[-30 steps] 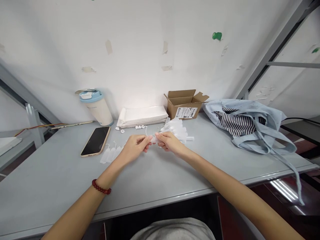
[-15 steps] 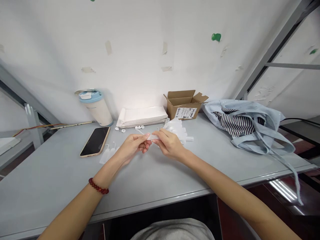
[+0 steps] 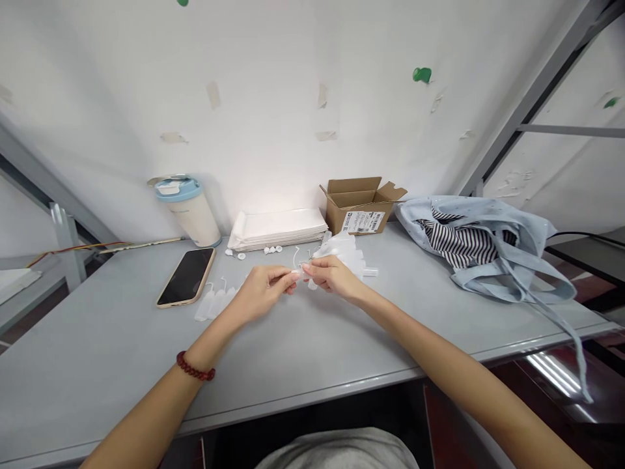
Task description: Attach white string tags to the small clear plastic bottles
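Head view's got both our hands close together over the grey table [image 3: 293, 352]. Our left hand [image 3: 263, 292] is pinching a small whitish piece [image 3: 299, 274] between thumb and fingers, and our right hand [image 3: 334, 277] has its fingertips closed on it too. Fingers hide most of it, so we can't tell its full shape. There's a white pile [image 3: 346, 250] just beyond our right hand, near the open cardboard box [image 3: 361, 212], plus some flat white pieces [image 3: 213, 303] beside the phone [image 3: 187, 277].
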`<state>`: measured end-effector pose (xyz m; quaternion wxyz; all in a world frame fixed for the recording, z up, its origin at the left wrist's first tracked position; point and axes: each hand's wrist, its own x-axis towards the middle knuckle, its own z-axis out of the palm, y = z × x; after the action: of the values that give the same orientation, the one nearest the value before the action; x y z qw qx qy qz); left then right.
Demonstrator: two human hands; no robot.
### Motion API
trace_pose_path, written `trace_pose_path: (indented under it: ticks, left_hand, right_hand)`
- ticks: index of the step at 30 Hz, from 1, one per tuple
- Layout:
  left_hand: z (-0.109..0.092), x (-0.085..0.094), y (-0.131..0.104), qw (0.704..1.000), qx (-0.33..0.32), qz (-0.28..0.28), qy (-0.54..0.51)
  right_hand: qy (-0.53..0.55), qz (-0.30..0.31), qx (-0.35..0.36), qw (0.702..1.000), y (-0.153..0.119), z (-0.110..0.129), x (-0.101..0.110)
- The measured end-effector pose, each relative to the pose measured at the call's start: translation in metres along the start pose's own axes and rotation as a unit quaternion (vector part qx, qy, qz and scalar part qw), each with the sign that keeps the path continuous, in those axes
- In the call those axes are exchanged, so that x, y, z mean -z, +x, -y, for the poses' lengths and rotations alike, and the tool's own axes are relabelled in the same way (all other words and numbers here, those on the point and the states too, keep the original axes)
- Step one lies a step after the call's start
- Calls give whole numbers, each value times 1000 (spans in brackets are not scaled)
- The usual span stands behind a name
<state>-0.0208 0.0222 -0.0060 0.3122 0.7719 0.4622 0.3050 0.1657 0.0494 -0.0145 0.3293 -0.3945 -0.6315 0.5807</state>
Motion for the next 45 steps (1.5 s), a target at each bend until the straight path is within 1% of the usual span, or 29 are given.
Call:
trace_pose_path:
  ticks: [2, 3, 5, 7, 9, 11, 14, 16, 21, 22, 24, 27, 31, 35, 37, 39, 42, 43, 45]
  left_hand:
    - [0, -2, 0, 1000, -15, -16, 11]
    - [-1, -2, 0, 999, -16, -28, 9]
    - [-3, -2, 2, 999, -2, -46, -12]
    - [-5, -1, 3, 998, 17, -49, -45]
    - [-6, 0, 5, 995, 30, -44, -84]
    - [-5, 1, 6, 992, 37, -35, -117]
    - [-2, -1, 7, 988, 39, -38, -146]
    - [1, -2, 7, 986, 43, -52, -152]
    - [7, -2, 9, 976, 55, -111, -181]
    - [8, -2, 9, 974, 56, -118, -186]
    - [8, -2, 9, 975, 54, -111, -187]
    - [6, -1, 7, 979, 30, -105, -170]
    - [3, -1, 6, 974, -15, -165, -152]
    - [4, -1, 7, 965, -39, -183, -182]
    - [6, 1, 7, 962, -30, -173, -209]
    - [6, 3, 7, 967, -5, -138, -216]
    - [2, 6, 5, 981, 25, -68, -179]
    - [1, 7, 5, 985, 26, -51, -161]
    - [-3, 6, 4, 991, 19, -37, -131]
  right_hand:
    - [35, 20, -27, 999, 1, 0, 3]
    - [39, 21, -20, 999, 1, 0, 4]
    - [10, 0, 34, 999, 0, 1, 3]
    - [-58, -34, 108, 992, -2, 1, 1]
    - [-132, -67, 177, 973, -4, 0, -1]
    - [-181, -90, 232, 951, -5, -2, -3]
    - [-212, -111, 290, 927, -4, -5, -4]
    - [-211, -114, 308, 921, -3, -6, -4]
    - [-169, -105, 307, 931, -3, -6, -3]
    - [-160, -106, 303, 933, -3, -5, -3]
    - [-144, -115, 296, 937, -2, -5, -3]
    - [-128, -121, 290, 941, -2, -4, -2]
    - [-106, -115, 267, 951, -2, -1, -3]
    - [-78, -110, 224, 965, -5, 3, -6]
    - [-60, -109, 214, 969, -7, 5, -6]
    - [-52, -116, 217, 968, -8, 6, -6]
    - [-69, -133, 235, 960, -7, 6, -4]
    - [-79, -136, 241, 958, -7, 5, -4]
    - [-97, -136, 253, 953, -6, 4, -3]
